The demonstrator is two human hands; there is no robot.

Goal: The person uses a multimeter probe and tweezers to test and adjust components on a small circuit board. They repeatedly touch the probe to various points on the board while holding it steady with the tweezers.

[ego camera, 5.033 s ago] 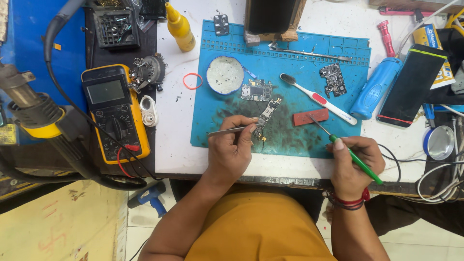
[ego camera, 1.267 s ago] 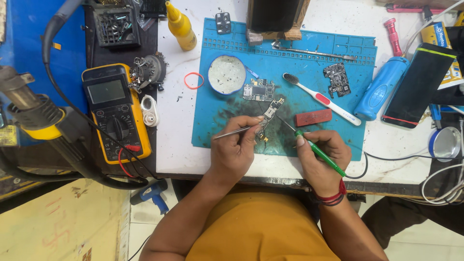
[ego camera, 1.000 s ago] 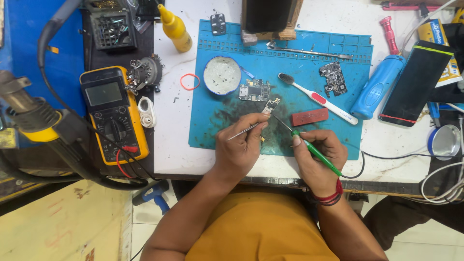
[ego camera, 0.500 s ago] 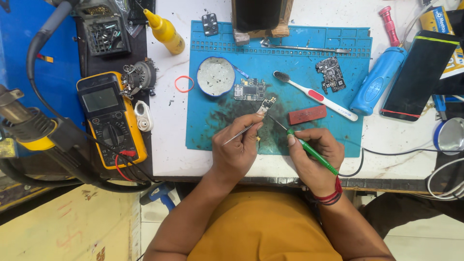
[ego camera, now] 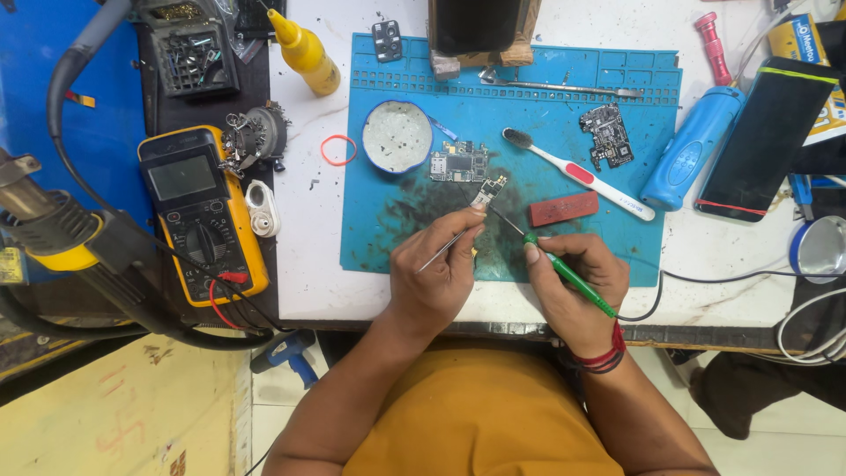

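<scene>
- The white worktop (ego camera: 304, 264) carries a blue repair mat (ego camera: 634, 159), stained dark in the middle, and it is crowded on every side.
- The left hand (ego camera: 436, 278) has its grip closed on thin metal tweezers (ego camera: 445, 249), whose tips reach up to a small circuit-board piece (ego camera: 489, 189) lying on the mat just above the fingers.
- The right hand (ego camera: 577, 282) has its grip closed on a green-handled probe tool (ego camera: 568, 276); its fine tip runs up and left to the same piece, so both points meet there.
- Judged risk: the piece is small and held only by the tweezer tips. A sideways push from the probe could flick it off the mat or out of the tweezers.
- A slip of the probe tip could scratch the board or lift a part, since both hands work free above the mat's near edge.
- A larger circuit board (ego camera: 460, 163) sits just beyond the tips, and a round white dish (ego camera: 397, 137) lies up and left of the left grip; a jerk forward could knock either.
- The red eraser block (ego camera: 564, 209) and the toothbrush (ego camera: 577, 174) lie just above the right grip and could be nudged by the knuckles.
- The cable (ego camera: 705, 282) trailing past the right wrist could snag on it.
</scene>
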